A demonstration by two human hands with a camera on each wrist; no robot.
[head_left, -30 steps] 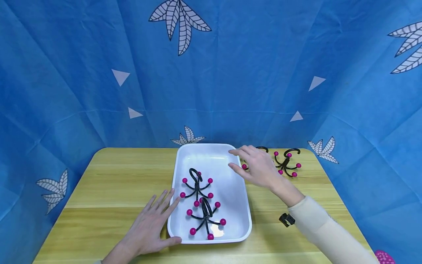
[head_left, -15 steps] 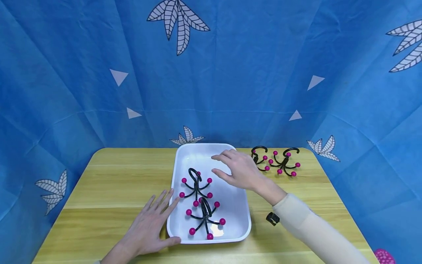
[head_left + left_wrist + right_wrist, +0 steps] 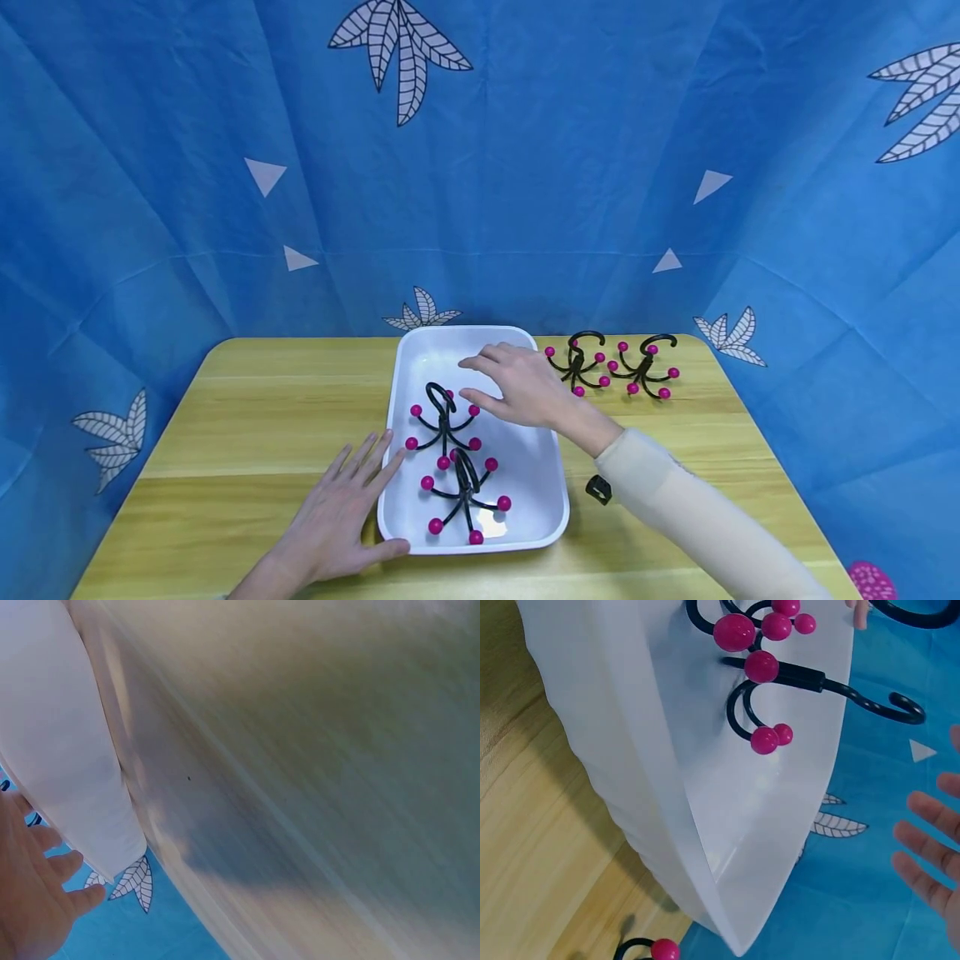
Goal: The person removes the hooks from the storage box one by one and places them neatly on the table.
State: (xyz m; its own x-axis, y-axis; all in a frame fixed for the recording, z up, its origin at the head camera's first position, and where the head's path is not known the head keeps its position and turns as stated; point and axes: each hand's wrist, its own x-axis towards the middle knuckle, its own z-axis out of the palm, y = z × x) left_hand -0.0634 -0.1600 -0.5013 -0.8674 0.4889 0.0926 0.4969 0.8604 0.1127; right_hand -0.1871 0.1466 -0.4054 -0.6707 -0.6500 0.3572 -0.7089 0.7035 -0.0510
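Observation:
Two black claw hooks with pink ball tips stand in a white tray (image 3: 517,533): a rear hook (image 3: 444,423) and a front hook (image 3: 467,496), each with its curved top upward. My left hand (image 3: 337,508) lies along the tray's left side, fingers spread, with fingertips at the rim and thumb at the near left corner. Over the tray's far right part hovers my right hand (image 3: 521,385), palm down, thumb apart from the fingers and holding nothing. In the right wrist view, the rear hook (image 3: 799,676) shows beside the tray's far end, and my right fingers (image 3: 926,855) are extended.
On the table (image 3: 285,408), right of the tray's far end, two more of these hooks stand side by side, an inner one (image 3: 576,364) and an outer one (image 3: 642,368). A small black clip (image 3: 598,489) shows by the right sleeve. Blue patterned cloth (image 3: 480,167) hangs behind the table.
My right hand has moved left from beside the table hooks to over the tray, uncovering the inner table hook. The left hand and the tray's hooks keep their places.

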